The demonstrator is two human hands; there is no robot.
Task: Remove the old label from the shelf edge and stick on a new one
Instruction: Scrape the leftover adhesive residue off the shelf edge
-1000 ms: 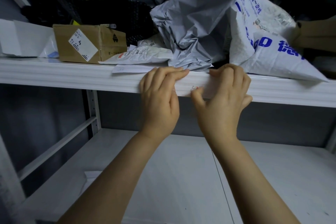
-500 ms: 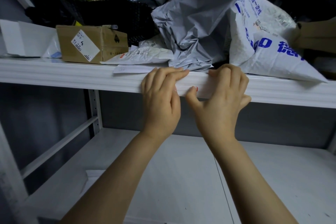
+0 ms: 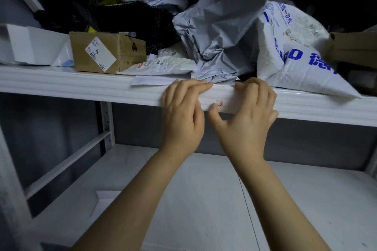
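Note:
A white label (image 3: 223, 101) with a small red mark lies flat on the front edge of the white shelf (image 3: 81, 87). My left hand (image 3: 183, 116) covers the label's left end, its fingers laid over the top of the edge. My right hand (image 3: 247, 120) covers the right end with its fingers curled over the top, and its thumb presses the label's lower edge just below the red mark. Only the strip of label between the two hands shows.
A loose white paper slip (image 3: 151, 80) lies on the shelf just left of my hands. Behind stand a cardboard box (image 3: 108, 53), a grey mailer bag (image 3: 222, 32) and a white bag with blue print (image 3: 293, 51). A scrap of paper (image 3: 106, 194) lies on the lower shelf (image 3: 204, 199).
My right thumb has slid a little left and down along the label. Both hands stay pressed on the shelf edge.

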